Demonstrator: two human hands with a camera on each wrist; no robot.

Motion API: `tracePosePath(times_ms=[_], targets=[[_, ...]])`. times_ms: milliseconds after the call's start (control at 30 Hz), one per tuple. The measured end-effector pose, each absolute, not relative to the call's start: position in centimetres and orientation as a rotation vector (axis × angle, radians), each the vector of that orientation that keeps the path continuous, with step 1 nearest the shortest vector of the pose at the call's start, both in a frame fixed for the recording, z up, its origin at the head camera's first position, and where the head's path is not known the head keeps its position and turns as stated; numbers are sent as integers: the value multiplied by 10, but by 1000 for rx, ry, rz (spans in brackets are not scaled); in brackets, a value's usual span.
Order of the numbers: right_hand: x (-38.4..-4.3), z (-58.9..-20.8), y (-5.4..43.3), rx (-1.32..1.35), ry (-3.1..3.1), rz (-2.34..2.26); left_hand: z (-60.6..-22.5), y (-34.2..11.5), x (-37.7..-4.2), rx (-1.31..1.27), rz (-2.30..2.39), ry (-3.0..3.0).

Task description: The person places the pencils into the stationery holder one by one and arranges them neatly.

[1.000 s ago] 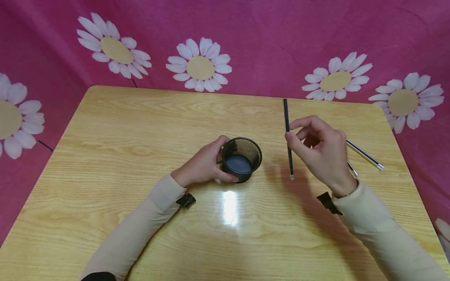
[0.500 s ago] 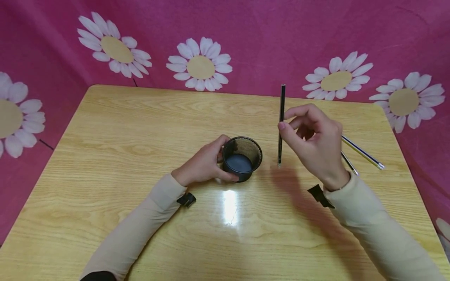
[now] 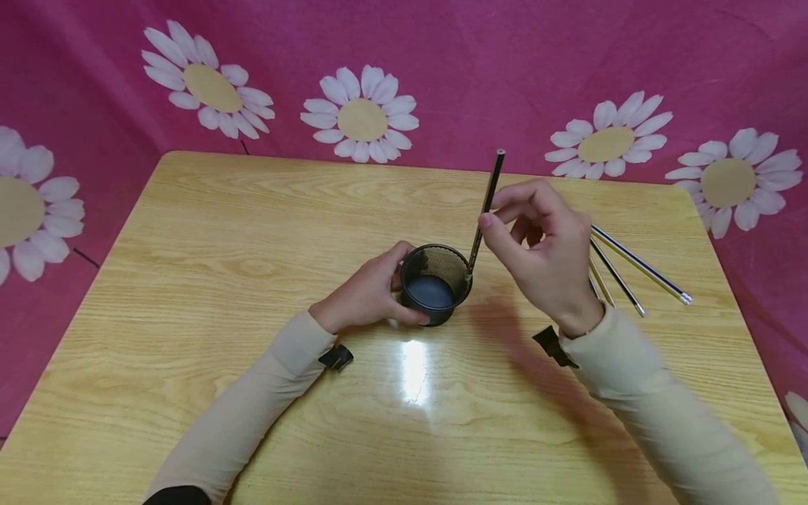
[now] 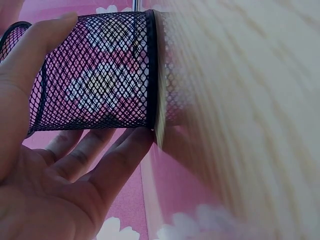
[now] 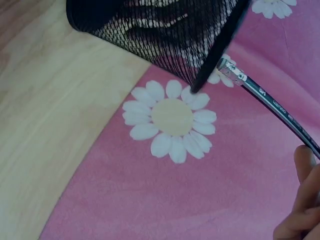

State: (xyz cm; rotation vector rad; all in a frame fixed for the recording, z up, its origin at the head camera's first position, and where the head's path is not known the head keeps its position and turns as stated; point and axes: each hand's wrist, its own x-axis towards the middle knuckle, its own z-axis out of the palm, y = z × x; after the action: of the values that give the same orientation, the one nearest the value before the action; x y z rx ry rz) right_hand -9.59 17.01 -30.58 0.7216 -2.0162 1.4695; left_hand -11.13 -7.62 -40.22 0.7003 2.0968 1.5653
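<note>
A black mesh pencil cup (image 3: 435, 308) stands upright on the table, seen from the side in the left wrist view as a mesh cup (image 4: 100, 75). My left hand (image 3: 369, 291) grips it round its left side, thumb in front and fingers behind. Between thumb and fingertips my right hand (image 3: 543, 245) pinches a dark pencil (image 3: 489, 196), tilted, its eraser end down at the cup's right rim. Close up in the right wrist view, the pencil's metal-banded eraser end (image 5: 232, 71) lies right by the rim, with the fingers (image 5: 302, 200) at the frame's edge.
Several pencils lie on the table right of the right hand, among them a blue-striped pencil (image 3: 644, 265) and a dark pencil (image 3: 618, 277). The wooden table (image 3: 252, 231) ends at the back against a pink cloth (image 3: 480, 84) with white flowers.
My right hand has moved left with the pencil, bringing its eraser end from beside the cup to the rim and tilting it. More of the lying pencils show. The left hand and cup stay put.
</note>
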Motion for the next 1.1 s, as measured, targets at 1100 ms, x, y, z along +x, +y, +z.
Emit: tracePosePath(times_ms=[1100], targets=[[-99, -349, 149, 942, -2524, 978, -401, -78, -113, 735, 1495, 2172]])
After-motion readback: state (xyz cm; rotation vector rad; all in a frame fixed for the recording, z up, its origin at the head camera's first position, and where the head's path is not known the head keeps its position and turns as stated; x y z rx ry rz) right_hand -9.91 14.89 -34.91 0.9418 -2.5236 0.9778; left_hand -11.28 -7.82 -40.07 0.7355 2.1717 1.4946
